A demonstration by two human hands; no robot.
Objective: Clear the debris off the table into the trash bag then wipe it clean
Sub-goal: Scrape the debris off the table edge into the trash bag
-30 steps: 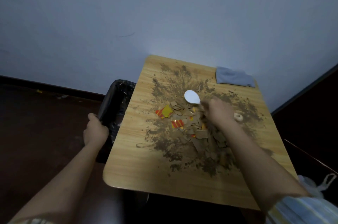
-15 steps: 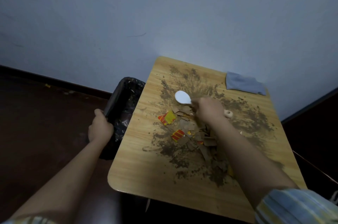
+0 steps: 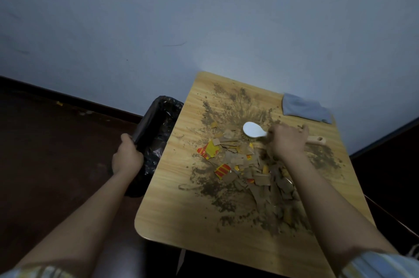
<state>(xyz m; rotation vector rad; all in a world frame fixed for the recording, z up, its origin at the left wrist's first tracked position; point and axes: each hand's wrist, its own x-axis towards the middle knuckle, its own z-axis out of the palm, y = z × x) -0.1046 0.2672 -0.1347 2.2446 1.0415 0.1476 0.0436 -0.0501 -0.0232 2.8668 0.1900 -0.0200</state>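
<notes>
A wooden table (image 3: 176,216) is strewn with brown dirt and a pile of cardboard and red-yellow wrapper scraps (image 3: 235,162). My right hand (image 3: 286,140) grips a scraper (image 3: 252,129) with a white head and a pale wooden handle, its head resting on the table just beyond the scraps. My left hand (image 3: 127,155) grips the near rim of a bin lined with a black trash bag (image 3: 156,123), which stands against the table's left edge. A grey cloth (image 3: 303,108) lies folded at the far right corner.
A pale wall stands right behind the table. Dark floor stretches to the left, with a few small bits near the skirting. A dark piece of furniture stands at the right edge. Dirt reaches under my right forearm.
The scraper head swept left through the scraps and has drawn back to the right. My left hand has kept its grip on the bin rim.
</notes>
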